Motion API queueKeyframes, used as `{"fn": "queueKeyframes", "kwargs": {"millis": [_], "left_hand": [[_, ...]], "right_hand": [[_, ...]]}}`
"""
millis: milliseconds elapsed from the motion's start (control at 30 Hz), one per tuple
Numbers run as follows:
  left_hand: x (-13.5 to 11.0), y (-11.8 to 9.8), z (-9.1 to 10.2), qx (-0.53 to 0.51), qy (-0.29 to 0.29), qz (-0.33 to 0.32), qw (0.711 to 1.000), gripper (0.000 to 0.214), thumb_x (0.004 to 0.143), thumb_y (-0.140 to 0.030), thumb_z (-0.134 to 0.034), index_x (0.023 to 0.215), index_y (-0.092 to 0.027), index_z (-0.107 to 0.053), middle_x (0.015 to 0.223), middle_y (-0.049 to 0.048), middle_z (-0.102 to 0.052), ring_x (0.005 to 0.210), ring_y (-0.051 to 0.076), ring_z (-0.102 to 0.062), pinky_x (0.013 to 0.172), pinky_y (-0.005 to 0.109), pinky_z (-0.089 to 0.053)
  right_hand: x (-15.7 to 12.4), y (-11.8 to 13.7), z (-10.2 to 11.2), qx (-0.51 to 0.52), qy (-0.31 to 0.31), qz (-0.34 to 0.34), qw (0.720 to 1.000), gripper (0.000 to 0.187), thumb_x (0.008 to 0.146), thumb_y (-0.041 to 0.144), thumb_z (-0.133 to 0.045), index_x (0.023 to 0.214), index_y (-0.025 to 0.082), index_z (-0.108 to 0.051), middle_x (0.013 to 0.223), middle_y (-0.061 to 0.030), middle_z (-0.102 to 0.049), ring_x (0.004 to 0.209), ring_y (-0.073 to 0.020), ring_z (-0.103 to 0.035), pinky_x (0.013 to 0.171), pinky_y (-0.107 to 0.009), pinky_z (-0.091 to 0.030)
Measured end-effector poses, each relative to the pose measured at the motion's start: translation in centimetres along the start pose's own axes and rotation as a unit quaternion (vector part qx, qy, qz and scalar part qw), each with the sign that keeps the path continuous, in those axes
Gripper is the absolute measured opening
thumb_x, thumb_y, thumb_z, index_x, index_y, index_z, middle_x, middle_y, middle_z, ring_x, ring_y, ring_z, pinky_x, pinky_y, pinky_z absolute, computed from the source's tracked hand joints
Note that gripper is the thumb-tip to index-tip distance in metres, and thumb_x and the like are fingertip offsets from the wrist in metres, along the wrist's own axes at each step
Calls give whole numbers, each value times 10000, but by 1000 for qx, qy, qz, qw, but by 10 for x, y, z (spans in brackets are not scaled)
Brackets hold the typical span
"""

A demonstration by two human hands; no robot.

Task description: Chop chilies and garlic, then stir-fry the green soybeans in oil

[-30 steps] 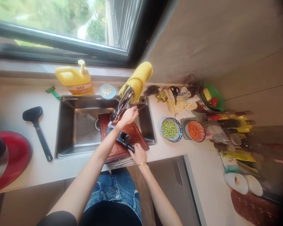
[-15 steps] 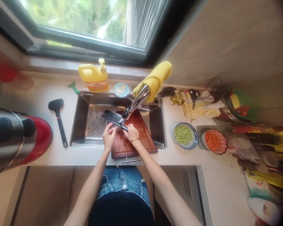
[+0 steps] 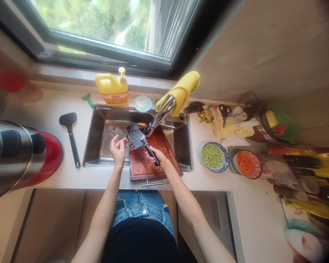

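Wrapped round the straight black handle of a broad, dark, flat-bladed kitchen tool (image 3: pixel 136 136), the person's right hand (image 3: pixel 156 155) has a narrow, closed grip, while the left hand (image 3: pixel 117 150) is raised empty, its fingers loosely spread. From where I stand, those left fingertips are right by the blade's outer edge; I can't tell whether they touch it. The wet blade, flecked with pale streaks, slants up and away from the right hand, just by the mouth of a curved chrome faucet (image 3: pixel 161 116) with a yellow cloth (image 3: pixel 182 93) draped over its upper part.

Beneath the tool, a reddish-brown wooden cutting board (image 3: pixel 167 155), dotted with drops, lies slanting over the right part of a stainless-steel sink (image 3: pixel 100 126), its near end over the front rim. To the left of the sink, a black spatula (image 3: pixel 72 140) lies on the pale counter (image 3: pixel 52 106), with a small green peeler (image 3: pixel 89 100) farther back. Behind the sink stands a yellow plastic pump jug (image 3: pixel 112 89), and beside it a light-blue dish (image 3: pixel 137 105) of pale pieces. Over on the right, a blue-and-white patterned bowl (image 3: pixel 226 163) holds green beans (image 3: pixel 212 155), near a red-rimmed bowl (image 3: pixel 259 168) of orange pieces.
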State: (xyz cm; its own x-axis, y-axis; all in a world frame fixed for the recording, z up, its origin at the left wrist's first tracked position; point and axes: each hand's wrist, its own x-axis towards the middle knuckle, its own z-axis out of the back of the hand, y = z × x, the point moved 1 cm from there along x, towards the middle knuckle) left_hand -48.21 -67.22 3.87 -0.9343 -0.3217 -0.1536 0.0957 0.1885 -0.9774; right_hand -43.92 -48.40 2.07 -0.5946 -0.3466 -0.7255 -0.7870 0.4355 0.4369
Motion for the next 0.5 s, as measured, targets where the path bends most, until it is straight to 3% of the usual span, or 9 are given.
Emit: {"fn": "queueKeyframes", "kwargs": {"millis": [133, 300, 433, 500], "left_hand": [[9, -3, -12, -21, 22, 8, 1000, 435, 794, -279, -673, 1166, -125, -510, 929, 121, -735, 885, 202, -733, 905, 398, -559], [21, -11, -25, -37, 26, -15, 999, 426, 788, -257, -684, 1159, -140, -511, 924, 100, -734, 861, 174, -730, 909, 369, -559], [25, -14, -35, -29, 37, -13, 999, 374, 826, -301, -649, 1141, -152, -514, 911, 85, -724, 855, 163, -720, 886, 354, -562], [27, -16, -42, -32, 37, -17, 999, 365, 838, -308, -633, 1141, -145, -512, 937, 99, -714, 882, 170, -712, 879, 351, -559]], "right_hand": [[-21, -5, 4, 67, 20, -43, 997, 432, 1025, 371, -276, 773, 143, -543, 553, 33, -492, 327, -23, -260, 293, -119, -235], [-55, -28, 18, 23, -4, -46, 999, 443, 1011, 423, -320, 754, 146, -550, 531, 31, -491, 322, -21, -256, 288, -116, -229], [-55, -36, 21, -117, -57, 50, 990, 474, 947, 547, -424, 753, 144, -580, 533, 13, -543, 331, -45, -341, 317, -161, -285], [-37, -24, 16, -235, -96, 118, 960, 478, 928, 567, -446, 739, 152, -589, 536, 9, -563, 353, -70, -397, 353, -191, -323]]}}
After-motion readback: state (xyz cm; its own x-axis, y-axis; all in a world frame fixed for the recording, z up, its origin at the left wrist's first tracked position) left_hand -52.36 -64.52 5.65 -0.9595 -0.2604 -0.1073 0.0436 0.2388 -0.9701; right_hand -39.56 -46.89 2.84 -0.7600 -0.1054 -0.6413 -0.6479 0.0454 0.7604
